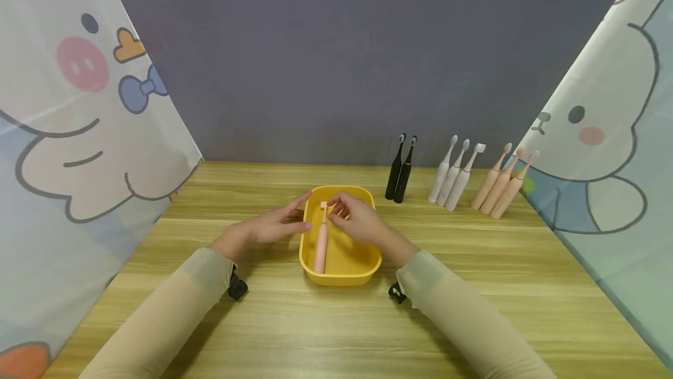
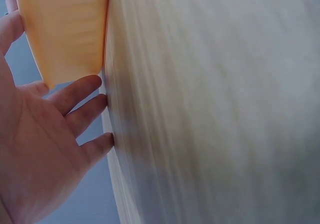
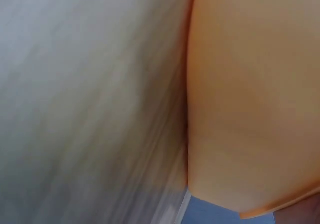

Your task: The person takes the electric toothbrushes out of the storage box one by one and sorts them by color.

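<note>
A pink electric toothbrush (image 1: 321,247) lies lengthwise along the left side inside a yellow tray (image 1: 344,280), its brush head toward the far end. Over the tray, my right hand (image 1: 360,221) has bent fingers, thumb and index tips just right of the brush head, a gap showing between them. The brush neck is visible and not enclosed by them. My left hand (image 1: 276,224) is at the tray's left rim with fingers spread. In the left wrist view, its fingers (image 2: 82,96) extend beside the tray's outer wall (image 2: 65,29). The right wrist view shows mostly tray wall (image 3: 250,94).
Behind and right of the tray, two black electric toothbrushes (image 1: 403,177) stand upright. Three white ones (image 1: 450,183) and three beige-pink ones (image 1: 502,189) stand farther right. A grey backdrop (image 1: 336,63) rises behind the wooden table (image 1: 315,332), with cartoon-printed cloths on both sides.
</note>
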Motion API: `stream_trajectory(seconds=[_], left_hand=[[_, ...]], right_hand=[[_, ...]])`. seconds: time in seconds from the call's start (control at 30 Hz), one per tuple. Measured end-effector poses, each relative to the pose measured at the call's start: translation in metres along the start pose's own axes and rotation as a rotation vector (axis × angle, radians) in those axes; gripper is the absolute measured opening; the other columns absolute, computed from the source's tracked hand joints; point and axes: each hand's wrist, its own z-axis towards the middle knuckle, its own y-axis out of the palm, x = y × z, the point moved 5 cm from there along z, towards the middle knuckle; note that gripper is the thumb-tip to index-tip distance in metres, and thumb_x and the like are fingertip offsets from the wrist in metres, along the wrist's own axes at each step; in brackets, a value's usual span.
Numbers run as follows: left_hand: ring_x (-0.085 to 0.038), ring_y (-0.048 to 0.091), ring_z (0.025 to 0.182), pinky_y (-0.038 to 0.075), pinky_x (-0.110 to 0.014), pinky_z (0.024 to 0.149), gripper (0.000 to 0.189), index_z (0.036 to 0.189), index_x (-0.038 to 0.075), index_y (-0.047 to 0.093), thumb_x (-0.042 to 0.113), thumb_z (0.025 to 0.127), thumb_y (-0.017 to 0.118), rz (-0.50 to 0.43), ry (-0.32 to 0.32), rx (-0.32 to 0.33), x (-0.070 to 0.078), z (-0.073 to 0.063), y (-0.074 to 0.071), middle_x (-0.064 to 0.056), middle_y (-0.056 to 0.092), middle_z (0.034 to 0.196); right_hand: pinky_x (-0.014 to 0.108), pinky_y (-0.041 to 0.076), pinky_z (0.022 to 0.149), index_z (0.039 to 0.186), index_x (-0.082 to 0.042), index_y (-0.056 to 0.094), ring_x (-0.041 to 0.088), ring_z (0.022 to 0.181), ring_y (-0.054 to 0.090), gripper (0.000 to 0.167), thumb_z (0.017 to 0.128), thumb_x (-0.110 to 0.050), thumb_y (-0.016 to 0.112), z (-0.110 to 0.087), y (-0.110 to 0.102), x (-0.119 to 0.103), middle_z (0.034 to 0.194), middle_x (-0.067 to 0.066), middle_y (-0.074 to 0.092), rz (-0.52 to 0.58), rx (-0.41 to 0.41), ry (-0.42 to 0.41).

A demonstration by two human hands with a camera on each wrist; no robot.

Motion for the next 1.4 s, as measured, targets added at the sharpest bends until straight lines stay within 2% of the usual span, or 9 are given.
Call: stream_trajectory(seconds=[0.27,0.57,0.87,0.97,1.2,1.4], left_hand=[[-0.045,0.039,0.161,0.030,-0.071,0.130,0.093,0.177,0.042,0.000,0.063,0.108,0.059,0.013,0.007,-0.006,-0.001,-0.003,0.000,-0.020,0.043,0.173],[-0.042,0.039,0.162,0.030,-0.070,0.131,0.094,0.176,0.046,0.002,0.067,0.106,0.061,0.022,-0.007,0.000,-0.002,-0.001,-0.001,-0.018,0.042,0.174],[-0.044,0.037,0.163,0.030,-0.073,0.129,0.092,0.176,0.045,0.000,0.064,0.108,0.058,0.029,0.019,-0.002,0.001,0.000,-0.002,-0.022,0.038,0.175],[-0.044,0.037,0.163,0.029,-0.074,0.130,0.091,0.177,0.044,0.000,0.063,0.109,0.058,0.029,0.020,-0.004,0.001,0.000,-0.003,-0.023,0.037,0.176],[-0.043,0.037,0.163,0.028,-0.072,0.131,0.092,0.177,0.043,0.000,0.060,0.109,0.060,0.018,0.021,-0.002,-0.001,0.000,-0.003,-0.022,0.039,0.175],[-0.044,0.037,0.163,0.028,-0.072,0.131,0.092,0.177,0.042,-0.001,0.058,0.110,0.060,0.014,0.028,-0.007,0.000,-0.001,-0.003,-0.023,0.039,0.174]], right_hand=[[0.033,0.060,0.084,0.136,-0.009,0.066,0.017,0.093,0.069,0.032,0.108,-0.022,0.070,0.001,0.005,-0.001,0.116,0.008,0.076,-0.044,-0.076,-0.010],[0.040,0.063,0.096,0.144,-0.008,0.064,0.022,0.105,0.074,0.041,0.109,-0.029,0.069,0.001,0.012,-0.003,0.122,0.008,0.075,-0.151,-0.196,-0.042],[0.044,0.060,0.101,0.150,-0.016,0.063,0.023,0.110,0.072,0.041,0.110,-0.026,0.067,0.002,0.014,-0.003,0.128,0.007,0.073,-0.255,-0.246,-0.046],[0.043,0.060,0.100,0.151,-0.020,0.063,0.021,0.108,0.070,0.042,0.110,-0.024,0.066,0.001,0.015,-0.004,0.127,0.006,0.072,-0.302,-0.275,-0.056],[0.038,0.055,0.089,0.153,-0.031,0.064,0.017,0.093,0.060,0.045,0.109,-0.020,0.063,0.000,0.019,-0.003,0.116,0.000,0.066,-0.414,-0.313,-0.047],[0.040,0.054,0.095,0.152,-0.032,0.066,0.019,0.100,0.060,0.045,0.110,-0.019,0.061,0.000,0.022,-0.001,0.125,0.001,0.067,-0.445,-0.334,-0.035]])
